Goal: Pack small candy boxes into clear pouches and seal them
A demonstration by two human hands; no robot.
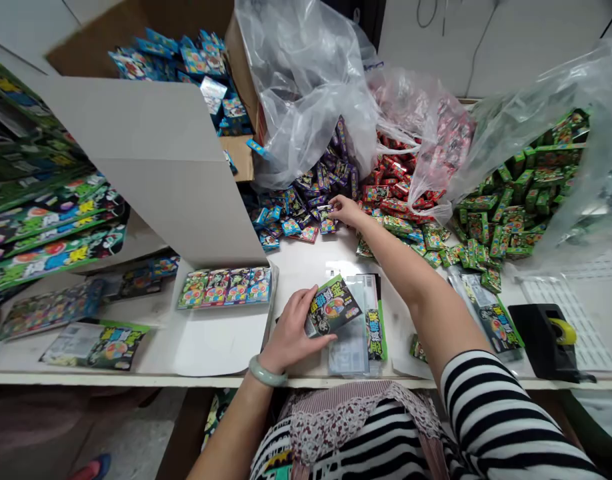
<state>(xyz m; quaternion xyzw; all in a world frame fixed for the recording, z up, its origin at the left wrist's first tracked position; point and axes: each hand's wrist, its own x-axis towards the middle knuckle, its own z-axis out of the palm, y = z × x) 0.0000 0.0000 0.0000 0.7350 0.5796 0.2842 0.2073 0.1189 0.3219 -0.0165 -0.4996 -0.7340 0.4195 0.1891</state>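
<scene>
In the head view, take the open white box (pixel 221 343) as landmark. Just right of it, the left hand (pixel 292 328) has its grip partly closed on a black pouch (pixel 335 307), thumb spread beneath. Farther right and beyond, the right hand (pixel 347 211) has its fingertips nearly together at a small packet (pixel 327 221); whether they have hold of it, I cannot tell. This looks like picking out a packet; lifting it cleanly would call for a fine pinch. Beyond the box, clear plastic (pixel 311 87) hangs over the purple packets (pixel 336 167), crowding that reach. A tape dispenser (pixel 539 337) sits well right of the box on the worktop (pixel 299 263).
</scene>
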